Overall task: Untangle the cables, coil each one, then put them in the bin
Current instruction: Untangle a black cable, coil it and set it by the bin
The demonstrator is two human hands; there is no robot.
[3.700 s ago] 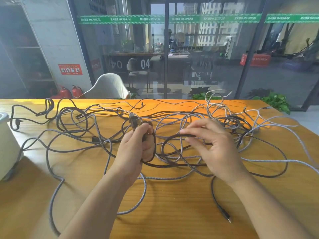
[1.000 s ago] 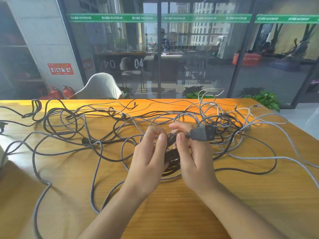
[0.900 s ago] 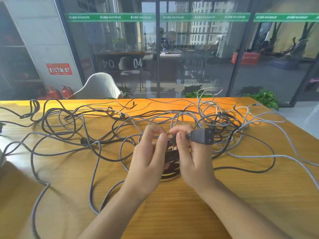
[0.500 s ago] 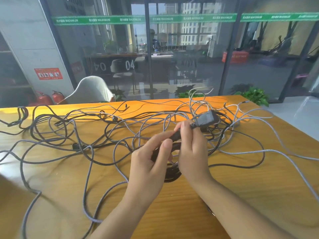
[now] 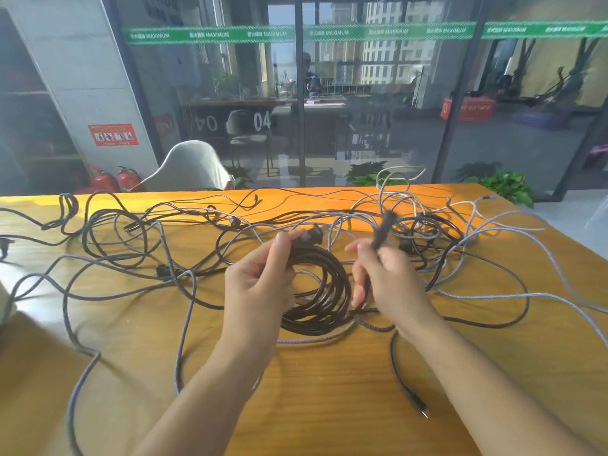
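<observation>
L hand [image 5: 260,284] fingers grip black cable coil [image 5: 320,291]; R hand [image 5: 388,274] fingers pinch its blurred plug end [image 5: 381,230], above bench [image 5: 329,406].

Two hands are showing: one left hand [image 5: 260,284] and one right hand [image 5: 388,274]. One dark coil [image 5: 316,291] is lying between them on one wooden table [image 5: 329,390]. The loose cables [image 5: 138,251] are overlapping too much to count, perhaps five or more. Behind are standing one pale chair [image 5: 190,166] and two red extinguishers [image 5: 115,179].
</observation>
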